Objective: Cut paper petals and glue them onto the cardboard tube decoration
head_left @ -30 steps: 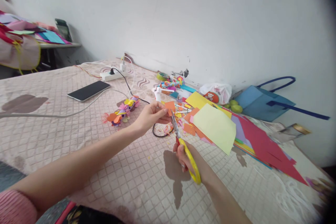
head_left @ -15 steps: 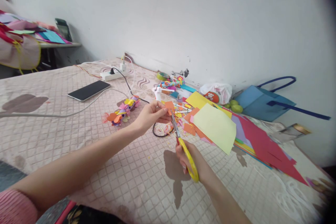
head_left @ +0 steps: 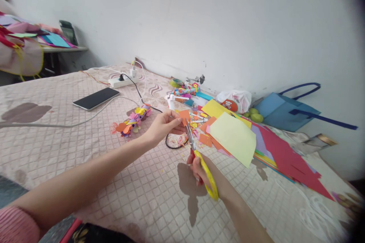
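My left hand [head_left: 167, 126] pinches a small piece of orange paper [head_left: 184, 115] between thumb and fingers above the table. My right hand [head_left: 203, 169] grips scissors [head_left: 210, 179] with yellow and red handles. Their metal blades point away from me and meet the lower edge of the orange paper; whether they are cutting into it is too small to tell. Beneath and behind my hands lie paper scraps [head_left: 196, 124] in mixed colours. A white glue gun [head_left: 171, 100] stands just beyond. Left of my left hand rests a decorated roll covered in paper flowers [head_left: 134, 121].
Coloured paper sheets [head_left: 232, 138] are piled on the right, with a blue bag [head_left: 286, 112] and green fruit [head_left: 253, 115] behind. On the left lie a phone [head_left: 96, 98], cables and a power strip [head_left: 123, 81]. White string [head_left: 319, 214] sits at the lower right.
The scissors' handles have spread apart a little as my right hand's fingers shifted. My left hand and the orange paper have stayed nearly still.
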Tool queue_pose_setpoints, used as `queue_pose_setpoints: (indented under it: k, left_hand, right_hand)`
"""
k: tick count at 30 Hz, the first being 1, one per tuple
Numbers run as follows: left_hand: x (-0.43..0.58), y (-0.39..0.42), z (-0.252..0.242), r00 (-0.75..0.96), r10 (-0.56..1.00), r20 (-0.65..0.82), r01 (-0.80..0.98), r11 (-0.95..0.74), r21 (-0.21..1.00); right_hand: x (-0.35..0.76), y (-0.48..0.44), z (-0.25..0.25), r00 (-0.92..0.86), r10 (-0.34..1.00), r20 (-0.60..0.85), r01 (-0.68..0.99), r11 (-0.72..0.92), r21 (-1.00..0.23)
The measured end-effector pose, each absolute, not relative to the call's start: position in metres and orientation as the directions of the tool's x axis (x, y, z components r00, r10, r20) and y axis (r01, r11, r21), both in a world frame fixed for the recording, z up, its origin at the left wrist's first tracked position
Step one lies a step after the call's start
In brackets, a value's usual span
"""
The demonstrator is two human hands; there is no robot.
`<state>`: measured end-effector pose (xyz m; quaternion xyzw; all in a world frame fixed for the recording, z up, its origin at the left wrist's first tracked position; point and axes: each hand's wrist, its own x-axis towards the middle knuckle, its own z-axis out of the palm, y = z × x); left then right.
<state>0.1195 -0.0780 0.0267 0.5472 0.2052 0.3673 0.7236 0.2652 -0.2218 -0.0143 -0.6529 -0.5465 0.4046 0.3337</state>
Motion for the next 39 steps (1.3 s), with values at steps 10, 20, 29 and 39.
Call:
queue_pose_setpoints:
  k: [10,20,29,39]
  left_hand:
    - [0.1197,-0.0792,0.0277,0.641,0.76,0.106,-0.303,0.124,0.945]
    - [0.1196,-0.0785,0.0268,0.641,0.759,0.115,-0.313,0.122,0.942]
    - [0.1191,-0.0773,0.0264,0.642,0.758,0.118,-0.317,0.122,0.941]
    - [0.1194,-0.0783,0.0273,0.648,0.753,0.117,-0.307,0.118,0.944]
  right_hand:
    - [0.2635,-0.2198,-0.0104,0.103,0.974,-0.202,0.492,-0.227,-0.841]
    - [0.2628,-0.2191,-0.0116,0.138,0.961,-0.24,0.447,-0.277,-0.85]
    - [0.2603,-0.2174,-0.0117,0.182,0.945,-0.271,0.415,-0.324,-0.85]
    - [0.2639,-0.2224,-0.01,0.068,0.982,-0.177,0.463,-0.188,-0.866]
